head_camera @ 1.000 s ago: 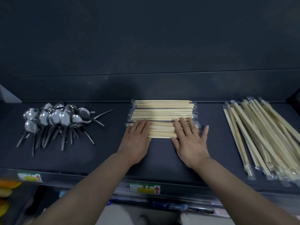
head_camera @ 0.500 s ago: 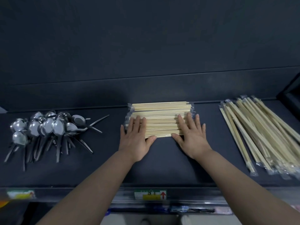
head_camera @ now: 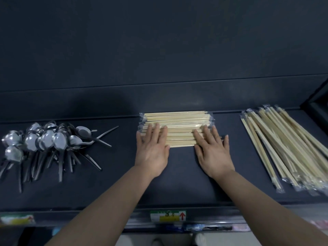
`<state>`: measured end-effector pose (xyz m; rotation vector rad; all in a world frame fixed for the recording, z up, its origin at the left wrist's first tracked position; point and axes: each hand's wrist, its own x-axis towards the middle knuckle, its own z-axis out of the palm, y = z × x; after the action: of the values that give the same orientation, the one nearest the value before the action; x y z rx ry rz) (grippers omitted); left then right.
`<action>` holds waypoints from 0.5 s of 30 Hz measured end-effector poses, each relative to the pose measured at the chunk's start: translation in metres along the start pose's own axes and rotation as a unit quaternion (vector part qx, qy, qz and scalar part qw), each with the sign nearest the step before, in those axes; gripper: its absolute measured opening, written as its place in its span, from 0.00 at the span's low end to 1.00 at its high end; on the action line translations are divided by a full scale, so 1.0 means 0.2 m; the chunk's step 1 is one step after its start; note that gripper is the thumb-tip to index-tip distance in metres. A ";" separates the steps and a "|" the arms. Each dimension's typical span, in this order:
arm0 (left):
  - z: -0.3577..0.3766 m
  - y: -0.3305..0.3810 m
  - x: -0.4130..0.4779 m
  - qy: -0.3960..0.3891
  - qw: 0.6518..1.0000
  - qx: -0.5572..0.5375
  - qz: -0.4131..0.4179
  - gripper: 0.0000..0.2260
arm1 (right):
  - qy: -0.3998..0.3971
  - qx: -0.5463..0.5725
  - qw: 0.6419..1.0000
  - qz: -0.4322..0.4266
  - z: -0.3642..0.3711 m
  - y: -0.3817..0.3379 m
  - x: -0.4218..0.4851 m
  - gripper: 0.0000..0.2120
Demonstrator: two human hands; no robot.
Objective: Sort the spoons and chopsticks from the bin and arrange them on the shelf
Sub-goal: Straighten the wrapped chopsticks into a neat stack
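A flat stack of short wrapped chopsticks [head_camera: 179, 125] lies crosswise in the middle of the dark shelf [head_camera: 177, 185]. My left hand [head_camera: 152, 150] rests on the stack's left end with straight fingers. My right hand [head_camera: 213, 151] lies flat on its right end, fingers spread. A heap of metal spoons [head_camera: 44, 144] sits on the shelf's left part, bowls toward the back. Longer wrapped chopsticks [head_camera: 287, 146] lie in a slanted pile on the right.
The shelf's back wall [head_camera: 159, 96] rises just behind the stack. A price label [head_camera: 167, 216] with a red arrow is stuck on the front edge. A dark upright [head_camera: 317, 102] bounds the shelf at the far right.
Both hands have slid the short chopstick stack toward the back wall and stay flat on it. The view has tilted down slightly.
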<state>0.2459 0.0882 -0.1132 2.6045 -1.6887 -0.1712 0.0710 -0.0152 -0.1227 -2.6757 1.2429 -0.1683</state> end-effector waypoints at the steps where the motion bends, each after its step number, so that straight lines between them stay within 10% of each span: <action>1: 0.00 0.01 -0.01 0.000 1.000 -0.004 0.026 0.27 | 0.007 0.007 1.000 -0.007 0.00 0.00 0.00 0.24; 15: -0.03 0.02 -0.04 0.031 0.987 -0.084 0.133 0.22 | 0.103 0.043 0.994 -0.010 -0.02 0.00 -0.11 0.18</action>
<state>0.2391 0.0926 -0.1067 2.2193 -1.8869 -0.2118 0.0562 0.0014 -0.1190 -2.6511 1.2336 -0.5011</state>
